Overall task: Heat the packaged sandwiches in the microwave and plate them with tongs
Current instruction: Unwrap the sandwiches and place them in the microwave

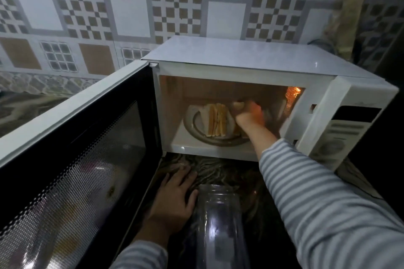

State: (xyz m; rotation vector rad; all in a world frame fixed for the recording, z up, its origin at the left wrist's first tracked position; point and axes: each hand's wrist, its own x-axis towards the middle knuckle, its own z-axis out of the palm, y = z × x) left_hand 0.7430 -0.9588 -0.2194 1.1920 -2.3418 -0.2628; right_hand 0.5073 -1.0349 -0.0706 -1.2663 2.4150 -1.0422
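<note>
pale sandwiches (215, 121) stand on edge on the microwave (240, 63) plate (196, 135). right hand (246, 117) reaches in, blurred, grip unclear; left hand (175, 199) lies flat, fingers straight.

This is a home kitchen, dimly lit. A white microwave (251, 98) stands on a dark, veined stone countertop (229, 172) with its door (72, 159) swung open and its inner lamp glowing over sandwiches (216, 122) on the turntable, the dial panel (341, 135) at its right side. Behind it the wall (131, 11) is covered in patterned tiles of brown, grey and white squares, the kind of splashback found in a household cooking space
</note>
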